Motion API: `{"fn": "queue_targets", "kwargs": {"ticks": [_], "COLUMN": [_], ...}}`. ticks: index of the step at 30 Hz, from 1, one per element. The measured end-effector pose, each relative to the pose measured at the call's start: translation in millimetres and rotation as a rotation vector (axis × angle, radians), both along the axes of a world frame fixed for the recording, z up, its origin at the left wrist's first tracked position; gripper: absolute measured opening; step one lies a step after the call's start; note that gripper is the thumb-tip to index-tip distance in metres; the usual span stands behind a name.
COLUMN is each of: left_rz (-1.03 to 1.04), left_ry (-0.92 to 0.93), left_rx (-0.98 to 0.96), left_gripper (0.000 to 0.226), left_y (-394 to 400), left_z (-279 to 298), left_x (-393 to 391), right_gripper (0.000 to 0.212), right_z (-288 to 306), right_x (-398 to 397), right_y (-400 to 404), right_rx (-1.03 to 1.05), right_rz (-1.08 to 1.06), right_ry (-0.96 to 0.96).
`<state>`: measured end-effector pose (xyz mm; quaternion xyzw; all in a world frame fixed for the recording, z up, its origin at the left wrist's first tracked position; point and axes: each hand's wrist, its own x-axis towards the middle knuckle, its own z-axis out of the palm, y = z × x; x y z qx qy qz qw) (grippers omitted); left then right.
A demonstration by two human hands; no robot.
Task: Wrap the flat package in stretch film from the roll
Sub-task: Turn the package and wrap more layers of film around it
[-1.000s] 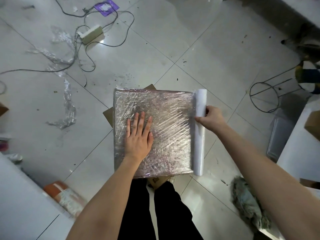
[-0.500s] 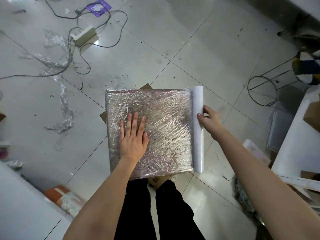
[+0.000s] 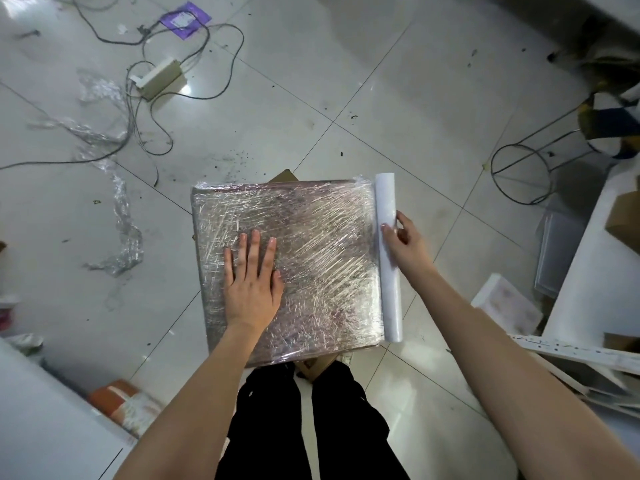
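Left hand: the left hand (image 3: 252,278) lies flat, fingers straight and a little spread, pressing down on the top of the flat package (image 3: 287,265), toward its left half.
Right hand: the right hand (image 3: 405,239) grips the roll (image 3: 389,258) from its outer side, fingers curled round the upper part of the tube.
Roll: it lies along the package's right edge, touching it, with stretch film (image 3: 332,251) running taut from it across the top face.
Package: it sits in front of the person's legs, raised on a cardboard box (image 3: 313,365) whose corners peek out at the far and near edges; its whole top shows creased, shiny film.
Step in hand: I'd say this is a further turn of wrapping, with one hand pinning the package while the other readies the roll at the edge.
Next move: it seems to call for taking the roll down over the right edge and under, keeping the film tight, while the flat hand stops the package sliding.
Floor: pale glossy tiles (image 3: 363,81), dusty and speckled with bits.
Room: scraps of loose film (image 3: 121,223) lie to the left, a power strip (image 3: 159,77) with tangled cables beyond, and a wire stand (image 3: 523,174) to the right.
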<state>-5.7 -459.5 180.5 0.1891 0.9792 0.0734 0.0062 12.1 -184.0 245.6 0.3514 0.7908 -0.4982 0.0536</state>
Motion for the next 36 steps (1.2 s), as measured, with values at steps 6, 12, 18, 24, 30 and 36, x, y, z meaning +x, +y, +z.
{"fn": "queue_targets", "kwargs": {"ticks": [6,12,18,24,30,36], "left_rz": [0.000,0.001,0.011,0.007,-0.012,-0.024], "left_ry": [0.023,0.059,0.083,0.094,0.092,0.053], "left_rx": [-0.006,-0.021,0.002,-0.005,-0.093,-0.230], "left_gripper": [0.056,0.058,0.059,0.059,0.061,0.063], "left_y": [2.7,2.5,4.0,10.8,13.0,24.0], "left_z": [-0.6,-0.1,-0.2,2.4,5.7,15.4], "left_x": [0.8,5.5,7.0,-3.5,-14.9,-13.1], "right_gripper": [0.062,0.040,0.032,0.056,0.067,0.074], "right_z": [-3.4,-10.6,-12.7,-21.2,-24.7,-22.2], "right_x": [-5.9,-4.1,-6.4,-18.8,-29.8,-21.5], "right_y": [24.5,41.3,37.2,22.7,12.0,10.7], "right_rx": [-0.075,-0.246,-0.314,-0.381,-0.219,-0.216], "right_rz": [-0.048,0.026,0.024,-0.025,0.071,0.085], "right_ry": [-0.067,-0.062,-0.084,-0.183,-0.136,-0.113]}}
